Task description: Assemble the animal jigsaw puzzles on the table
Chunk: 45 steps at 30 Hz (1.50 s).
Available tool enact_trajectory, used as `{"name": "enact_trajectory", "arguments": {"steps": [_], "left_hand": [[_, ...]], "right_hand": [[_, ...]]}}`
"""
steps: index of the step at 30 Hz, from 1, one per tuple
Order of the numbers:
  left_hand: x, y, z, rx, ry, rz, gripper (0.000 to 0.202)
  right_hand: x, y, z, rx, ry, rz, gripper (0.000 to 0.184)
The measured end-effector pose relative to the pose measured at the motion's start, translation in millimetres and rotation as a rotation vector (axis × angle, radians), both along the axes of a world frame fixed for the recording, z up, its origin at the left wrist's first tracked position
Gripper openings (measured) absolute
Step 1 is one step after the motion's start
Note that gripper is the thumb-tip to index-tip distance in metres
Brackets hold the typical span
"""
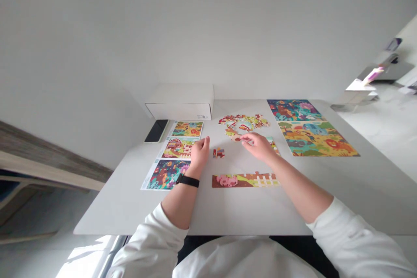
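Note:
My left hand (200, 154), with a black band on its wrist, is closed over the right edge of the picture cards. Whether anything is inside its fingers is hidden. My right hand (259, 147) reaches to the near edge of a heap of loose jigsaw pieces (243, 125), its fingertips pinched at a puzzle piece (235, 137). Between my hands lies a small joined cluster of pieces (218, 153). Closer to me is a joined puzzle strip (239, 180) with a pig and a white fence. Another puzzle section (273, 144) is partly covered by my right hand.
Picture cards (167, 173) with small scenes lie at left, beside a phone (156, 130). A white box (179, 102) stands against the wall. Two finished puzzle pictures, one dark (296, 110) and one yellow (321, 139), lie at right on the white table (325, 178).

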<state>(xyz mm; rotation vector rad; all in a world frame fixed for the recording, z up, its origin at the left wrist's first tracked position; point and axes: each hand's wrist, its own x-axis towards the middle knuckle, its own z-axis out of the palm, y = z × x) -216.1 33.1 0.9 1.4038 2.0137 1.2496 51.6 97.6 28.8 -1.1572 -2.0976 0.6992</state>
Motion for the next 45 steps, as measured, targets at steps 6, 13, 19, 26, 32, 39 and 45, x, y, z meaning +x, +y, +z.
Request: {"name": "enact_trajectory", "arguments": {"steps": [6, 13, 19, 26, 32, 39, 45], "left_hand": [[3, 2, -4.2, 0.001, -0.061, -0.009, 0.053], [2, 3, -8.3, -0.009, -0.096, -0.001, 0.054], [2, 2, -11.9, -0.044, -0.147, 0.002, 0.057], [3, 3, -14.5, -0.032, -0.160, -0.002, 0.059], [4, 1, -7.9, -0.050, -0.174, 0.024, 0.062], [3, 5, -8.7, 0.032, -0.193, 0.062, 0.042], [4, 7, -9.0, 0.129, -0.241, 0.065, 0.024]], "right_hand": [[-11, 67, 12.7, 0.000, -0.226, -0.040, 0.016], [-51, 119, 7.7, 0.016, -0.473, -0.049, 0.020], [-97, 149, -6.6, 0.108, -0.519, 0.016, 0.023], [-138, 170, -12.6, 0.038, -0.559, -0.002, 0.017], [-149, 172, -3.8, 0.036, -0.622, 0.091, 0.030], [-143, 134, 4.0, 0.044, -0.306, 0.231, 0.013], [-118, 85, 0.6, -0.231, 0.105, 0.283, 0.011]]}}
